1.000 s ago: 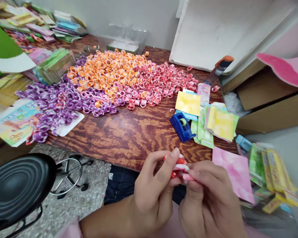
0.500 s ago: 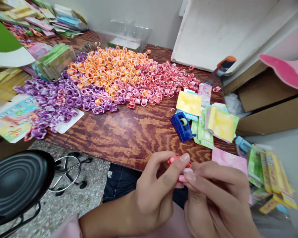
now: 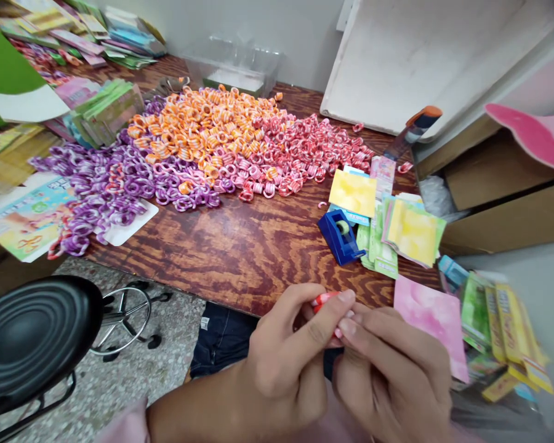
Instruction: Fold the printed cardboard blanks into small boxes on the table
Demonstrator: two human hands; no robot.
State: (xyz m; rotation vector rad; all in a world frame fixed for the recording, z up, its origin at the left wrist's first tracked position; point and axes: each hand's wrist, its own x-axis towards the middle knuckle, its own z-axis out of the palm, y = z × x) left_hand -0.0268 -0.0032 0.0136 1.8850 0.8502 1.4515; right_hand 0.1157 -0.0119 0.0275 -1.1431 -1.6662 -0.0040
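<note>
A red-and-white striped coiled ring [image 3: 323, 299] is pinched between the thumb and fingers of my left hand [image 3: 289, 354]. Against it, my right hand [image 3: 392, 363] presses thumb and forefinger on a small pink-and-white piece [image 3: 338, 333], mostly covered by the fingertips. The fingertips of both hands meet, so I cannot tell whether the two pieces are joined. Both hands are above my lap at the table's front edge. Behind them lies a big pile of striped coiled rings: orange [image 3: 203, 123], purple [image 3: 138, 166] and red-pink [image 3: 305, 147].
A blue tape dispenser [image 3: 339, 237] stands by yellow and green cards [image 3: 353, 192] on the wooden table [image 3: 221, 246]. A pink card [image 3: 429, 326] lies beside my right hand. At the back is a clear plastic box [image 3: 233, 61]; a black stool [image 3: 37, 344] stands left.
My right hand has shifted slightly left and closer to the left. Less of the pink-and-white piece shows between the fingertips, and more of the pink card is visible.
</note>
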